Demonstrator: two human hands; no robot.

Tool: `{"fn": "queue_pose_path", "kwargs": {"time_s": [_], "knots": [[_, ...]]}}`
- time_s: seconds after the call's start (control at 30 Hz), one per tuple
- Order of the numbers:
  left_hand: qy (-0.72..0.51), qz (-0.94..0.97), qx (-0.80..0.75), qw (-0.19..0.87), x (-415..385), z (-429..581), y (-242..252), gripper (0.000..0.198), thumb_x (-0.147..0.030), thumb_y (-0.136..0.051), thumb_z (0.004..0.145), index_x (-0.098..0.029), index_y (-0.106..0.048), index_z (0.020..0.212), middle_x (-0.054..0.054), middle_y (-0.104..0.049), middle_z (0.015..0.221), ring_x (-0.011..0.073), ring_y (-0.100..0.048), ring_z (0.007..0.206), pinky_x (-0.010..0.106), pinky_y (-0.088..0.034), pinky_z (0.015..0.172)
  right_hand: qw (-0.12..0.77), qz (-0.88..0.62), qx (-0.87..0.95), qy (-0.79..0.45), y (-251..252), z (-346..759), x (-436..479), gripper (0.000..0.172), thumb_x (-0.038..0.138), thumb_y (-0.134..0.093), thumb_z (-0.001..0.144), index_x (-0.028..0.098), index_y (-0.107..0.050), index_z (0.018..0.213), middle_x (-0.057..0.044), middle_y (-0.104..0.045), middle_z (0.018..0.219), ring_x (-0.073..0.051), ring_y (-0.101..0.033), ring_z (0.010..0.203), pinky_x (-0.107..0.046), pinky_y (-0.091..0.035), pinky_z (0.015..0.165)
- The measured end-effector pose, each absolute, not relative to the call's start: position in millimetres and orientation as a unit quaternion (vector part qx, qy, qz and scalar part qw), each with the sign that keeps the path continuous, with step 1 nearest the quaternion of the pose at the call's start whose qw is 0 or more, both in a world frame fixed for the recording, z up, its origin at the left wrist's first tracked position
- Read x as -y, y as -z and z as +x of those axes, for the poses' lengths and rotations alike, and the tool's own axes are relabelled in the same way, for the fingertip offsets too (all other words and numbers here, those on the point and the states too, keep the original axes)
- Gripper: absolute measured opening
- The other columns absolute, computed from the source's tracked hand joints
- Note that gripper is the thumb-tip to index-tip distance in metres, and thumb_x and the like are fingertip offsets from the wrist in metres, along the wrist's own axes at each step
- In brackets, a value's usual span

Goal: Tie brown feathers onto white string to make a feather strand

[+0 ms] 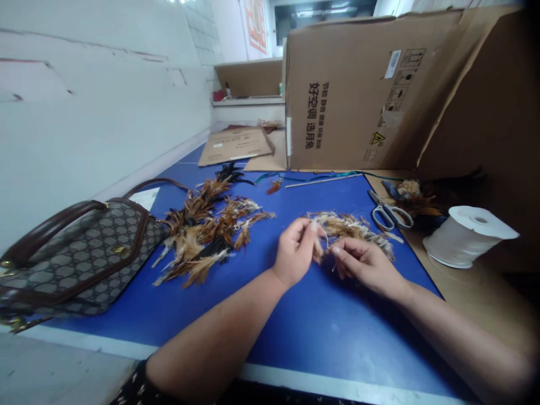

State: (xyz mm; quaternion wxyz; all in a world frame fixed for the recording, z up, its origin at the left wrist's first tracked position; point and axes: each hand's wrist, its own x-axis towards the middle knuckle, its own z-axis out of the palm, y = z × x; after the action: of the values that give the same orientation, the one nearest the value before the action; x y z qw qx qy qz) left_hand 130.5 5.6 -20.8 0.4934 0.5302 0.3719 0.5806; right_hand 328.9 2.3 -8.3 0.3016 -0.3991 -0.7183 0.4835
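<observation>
My left hand [296, 251] is closed in a pinch on the near end of a strand of brown and cream feathers [343, 226]. A thin white cord [326, 239] loops out from its fingertips toward my right hand [365, 264]. The right fingers are pinched together on that cord, just below and to the right of the left fingertips. The feather strand curves on the blue table behind both hands, partly hidden by the right one. Scissors [388, 214] with silver handles lie to the right of the strand.
A patterned handbag [97, 253] stands at left beside a pile of loose feathers [206, 230]. On the right, a spool of white cord [466, 236] sits on cardboard near more feathers [409, 191]. A large cardboard box [350, 101] and a thin stick [323, 180] are at the back.
</observation>
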Motion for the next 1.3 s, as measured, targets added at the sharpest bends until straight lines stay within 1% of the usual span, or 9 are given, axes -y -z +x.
{"fn": "queue_pose_path", "kwargs": {"time_s": [0.13,0.23,0.4,0.5,0.6,0.73,0.9,1.1,1.3], "knots": [[-0.574,0.586,-0.495,0.287,-39,89,23,0.037,-0.056,-0.056,0.109,-0.022,-0.066,0.097,-0.001,-0.064,0.067,0.0146,-0.059,0.054,0.027,-0.05,0.056,0.283,-0.36,0.777,-0.431,23,328,16,0.048,0.06,-0.054,0.111,0.019,-0.07,0.093,-0.001,-0.065,0.075,-0.015,-0.059,0.067,-0.027,-0.049,0.066],[-0.46,0.663,-0.59,-0.002,-64,45,35,0.023,-0.036,-0.055,0.105,-0.023,-0.066,0.089,0.009,-0.072,0.094,0.0234,-0.071,0.091,0.035,-0.058,0.087,0.256,-0.277,0.843,-0.383,33,324,31,0.036,0.043,-0.05,0.116,0.019,-0.074,0.106,-0.006,-0.073,0.091,-0.017,-0.067,0.079,-0.03,-0.053,0.076],[-0.406,0.62,-0.667,-0.08,-80,-4,49,0.018,-0.026,-0.053,0.1,-0.022,-0.068,0.092,0.016,-0.069,0.103,0.0329,-0.069,0.103,0.047,-0.056,0.099,0.222,-0.186,0.923,-0.253,44,321,42,0.035,0.03,-0.04,0.118,0.017,-0.071,0.108,-0.007,-0.071,0.088,-0.018,-0.063,0.074,-0.032,-0.048,0.071],[-0.378,0.61,-0.687,-0.113,-78,-8,51,0.021,-0.023,-0.056,0.098,-0.017,-0.07,0.112,0.021,-0.068,0.117,0.0381,-0.065,0.116,0.054,-0.053,0.107,0.213,-0.163,0.94,-0.21,49,322,41,0.038,0.029,-0.037,0.118,0.017,-0.07,0.103,-0.005,-0.066,0.082,-0.017,-0.054,0.067,-0.033,-0.042,0.066],[-0.354,0.621,-0.683,-0.151,-76,-2,51,0.041,-0.018,-0.06,0.094,-0.01,-0.064,0.134,0.028,-0.061,0.137,0.0426,-0.056,0.135,0.061,-0.044,0.118,0.217,-0.171,0.937,-0.215,54,324,36,0.038,0.028,-0.037,0.118,0.017,-0.069,0.101,-0.005,-0.066,0.083,-0.016,-0.054,0.067,-0.034,-0.04,0.066],[-0.361,0.667,-0.627,-0.175,-73,12,53,0.037,-0.021,-0.058,0.099,-0.011,-0.064,0.134,0.027,-0.061,0.14,0.0403,-0.055,0.137,0.06,-0.042,0.12,0.226,-0.19,0.928,-0.227,59,324,30,0.037,0.028,-0.037,0.117,0.018,-0.068,0.098,-0.005,-0.066,0.084,-0.017,-0.054,0.069,-0.033,-0.039,0.067],[-0.39,0.72,-0.552,-0.157,-66,37,57,0.017,-0.025,-0.058,0.103,-0.019,-0.068,0.115,0.02,-0.067,0.128,0.0341,-0.062,0.128,0.056,-0.047,0.116,0.224,-0.192,0.924,-0.241,58,324,30,0.037,0.027,-0.038,0.116,0.02,-0.066,0.093,-0.004,-0.066,0.081,-0.017,-0.054,0.067,-0.033,-0.04,0.067],[-0.411,0.76,-0.5,-0.07,-75,70,55,0.01,-0.022,-0.061,0.102,-0.019,-0.07,0.101,0.018,-0.068,0.122,0.0321,-0.062,0.126,0.055,-0.048,0.115,0.21,-0.203,0.924,-0.246,60,323,30,0.035,0.024,-0.039,0.115,0.021,-0.065,0.091,-0.004,-0.068,0.083,-0.017,-0.055,0.068,-0.034,-0.039,0.067],[-0.357,0.77,-0.526,0.043,-117,89,46,0.008,-0.022,-0.074,0.094,-0.018,-0.076,0.101,0.017,-0.071,0.113,0.0341,-0.063,0.12,0.057,-0.048,0.112,0.204,-0.209,0.919,-0.265,61,323,31,0.032,0.022,-0.041,0.112,0.021,-0.064,0.09,-0.004,-0.069,0.083,-0.017,-0.058,0.069,-0.035,-0.038,0.067]]}}
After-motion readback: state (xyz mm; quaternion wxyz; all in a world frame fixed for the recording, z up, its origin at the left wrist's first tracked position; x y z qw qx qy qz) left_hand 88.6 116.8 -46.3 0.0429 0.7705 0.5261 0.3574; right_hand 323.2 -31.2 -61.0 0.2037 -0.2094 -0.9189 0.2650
